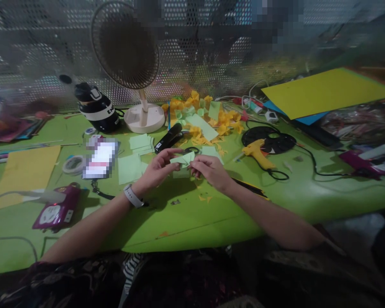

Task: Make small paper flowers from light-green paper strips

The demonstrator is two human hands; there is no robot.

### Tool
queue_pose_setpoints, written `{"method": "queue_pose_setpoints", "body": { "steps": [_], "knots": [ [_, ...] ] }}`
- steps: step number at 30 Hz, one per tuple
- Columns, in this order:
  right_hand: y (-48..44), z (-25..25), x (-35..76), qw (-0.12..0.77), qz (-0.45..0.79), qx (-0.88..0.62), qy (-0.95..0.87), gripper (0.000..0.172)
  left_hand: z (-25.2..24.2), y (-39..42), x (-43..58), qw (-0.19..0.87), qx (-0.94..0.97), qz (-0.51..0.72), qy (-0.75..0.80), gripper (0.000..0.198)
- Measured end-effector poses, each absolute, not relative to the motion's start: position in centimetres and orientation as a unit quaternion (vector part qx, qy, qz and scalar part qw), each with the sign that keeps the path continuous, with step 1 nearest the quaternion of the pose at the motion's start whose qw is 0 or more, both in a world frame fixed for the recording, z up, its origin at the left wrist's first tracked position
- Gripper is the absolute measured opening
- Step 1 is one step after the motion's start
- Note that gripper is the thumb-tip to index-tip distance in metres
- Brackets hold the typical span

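Fingers of the left hand [154, 171] closed in a light pinch on the left end of a small, pale-green, folded paper piece [183, 160]; fingers of the right hand [213, 172] grasping its right end, thumb pressed towards forefinger. Location of the paper piece: between the two hands, over the glossy lime-green tabletop [192, 233]. Number of folds: too small to tell.

Expected handling: very light, thin and pliant, probably a little springy at the crease; likely dry rather than slippery, easily dented or torn. Best hold: by opposite ends or along the fold, with fingertip pressure only, sparing the middle.

Just beyond the fingers: a black, elongated stapler-like tool [168, 138] and, to its left, stacked pale-green paper squares [140, 144]. Behind: a heap of orange-yellow paper cut-outs [230, 121]. To the right: a yellow plastic glue gun [257, 153], next to a flat, black, rounded plate with a hole [284, 139]. To the left: a lit, blurred smartphone [101, 158] beside a white roll of tape [74, 165]. At the back: a round-caged fan on a pale disc base [144, 119].
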State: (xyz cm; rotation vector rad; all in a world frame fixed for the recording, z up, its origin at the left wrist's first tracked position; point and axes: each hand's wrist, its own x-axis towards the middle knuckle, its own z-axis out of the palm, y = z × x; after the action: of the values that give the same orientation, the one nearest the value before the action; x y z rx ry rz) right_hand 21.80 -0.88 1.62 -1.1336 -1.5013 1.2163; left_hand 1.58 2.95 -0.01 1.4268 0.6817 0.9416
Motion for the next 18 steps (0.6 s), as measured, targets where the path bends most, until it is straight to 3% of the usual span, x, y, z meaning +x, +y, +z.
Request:
{"method": "queue_pose_setpoints", "body": {
  "steps": [10, 18],
  "knots": [
    [-0.91, 1.59, 21.96, 0.456, 0.450, -0.468, -0.609, 0.013, -0.28, 2.96, 1.95, 0.636, 0.566, 0.418, 0.317, 0.026],
    [-0.84, 1.42, 21.97, 0.455, 0.451, -0.469, -0.608, 0.020, -0.13, 2.81, 2.05, 0.639, 0.560, 0.410, 0.332, 0.025]
  ]
}}
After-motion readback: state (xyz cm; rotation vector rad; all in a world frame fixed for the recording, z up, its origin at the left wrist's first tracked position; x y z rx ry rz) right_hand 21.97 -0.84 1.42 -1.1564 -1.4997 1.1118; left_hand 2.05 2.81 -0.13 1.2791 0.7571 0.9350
